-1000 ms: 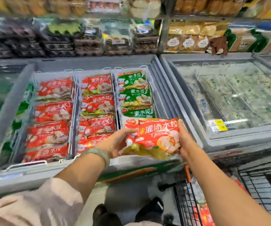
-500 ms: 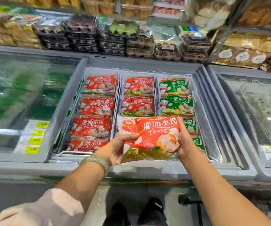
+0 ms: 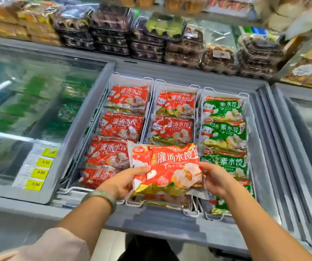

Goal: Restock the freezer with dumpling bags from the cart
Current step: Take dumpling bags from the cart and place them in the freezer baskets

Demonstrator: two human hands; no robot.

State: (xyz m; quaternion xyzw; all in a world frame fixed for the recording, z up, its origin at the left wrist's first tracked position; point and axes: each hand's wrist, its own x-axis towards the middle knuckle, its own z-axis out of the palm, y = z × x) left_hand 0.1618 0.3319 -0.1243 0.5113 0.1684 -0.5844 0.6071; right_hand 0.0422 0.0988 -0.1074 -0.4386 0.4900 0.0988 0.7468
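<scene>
The left hand (image 3: 127,182) and right hand (image 3: 214,178) each gripped an end of the red dumpling bag (image 3: 165,168), held flat over the near end of the freezer's middle basket (image 3: 152,203). Best lowered level, print up, squarely within the wire sides.

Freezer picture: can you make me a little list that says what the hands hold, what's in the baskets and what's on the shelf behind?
left hand: grips the left edge of the red dumpling bag
right hand: grips that bag's right edge
bag position: over the near end of the middle basket
left and middle baskets: red bags
right basket: green bags
price tags: yellow, on the freezer's left
shelf behind: stacked dark trays
</scene>
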